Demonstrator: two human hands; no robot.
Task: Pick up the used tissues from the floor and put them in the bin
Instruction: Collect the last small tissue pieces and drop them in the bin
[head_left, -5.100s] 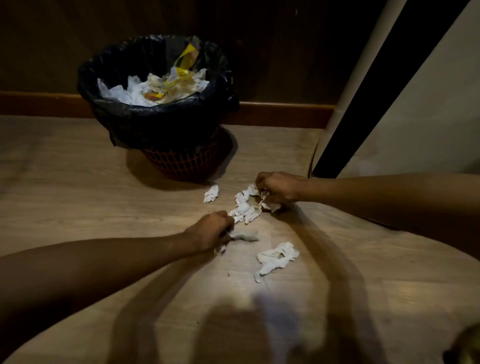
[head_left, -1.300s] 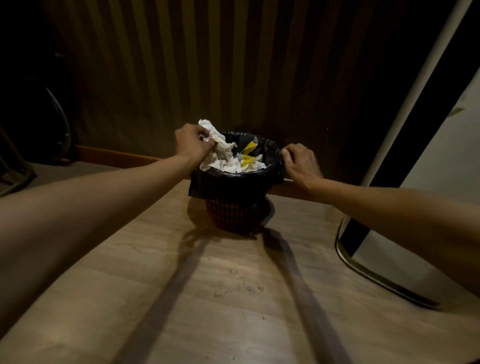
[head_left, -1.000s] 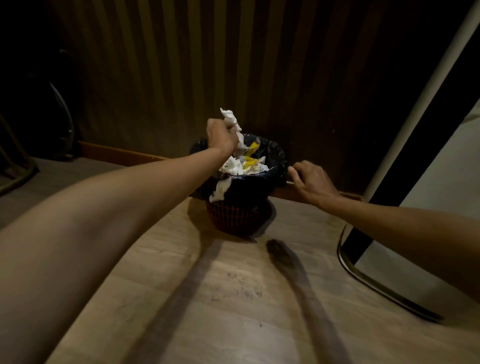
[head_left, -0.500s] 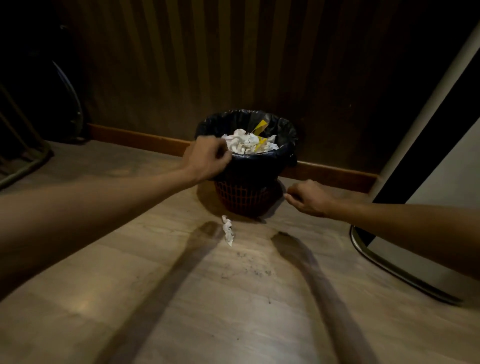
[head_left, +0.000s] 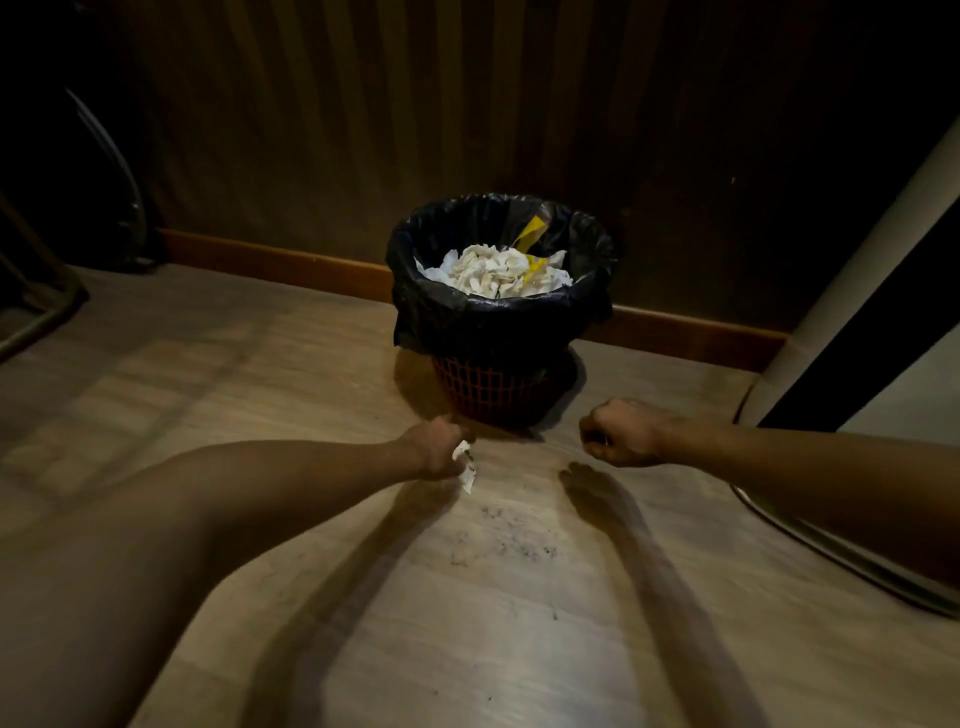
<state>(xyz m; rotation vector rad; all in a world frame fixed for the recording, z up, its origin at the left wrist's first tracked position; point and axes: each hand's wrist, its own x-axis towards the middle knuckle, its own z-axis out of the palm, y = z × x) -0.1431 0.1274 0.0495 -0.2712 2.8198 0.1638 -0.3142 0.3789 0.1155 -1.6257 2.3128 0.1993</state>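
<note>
A red mesh bin (head_left: 485, 387) lined with a black bag (head_left: 498, 312) stands against the wall, filled with crumpled white tissues (head_left: 493, 273) and a yellow wrapper (head_left: 532, 234). One small white tissue (head_left: 466, 467) lies on the wooden floor just in front of the bin. My left hand (head_left: 434, 449) is down at that tissue, its fingers closed on the upper end. My right hand (head_left: 621, 431) hovers low to the right of the bin's base as a closed fist, with nothing visible in it.
A wooden skirting board (head_left: 280, 262) runs along the dark striped wall behind the bin. A pale appliance or door with a metal base edge (head_left: 831, 551) stands at the right. Dark chair-like frames (head_left: 36, 312) sit at the far left. Specks of dirt (head_left: 504, 540) mark the floor.
My left hand dropped tissues into the bin; one piece fell to the floor. Both hands have come down from the rim, and the left has closed on the fallen tissue.
</note>
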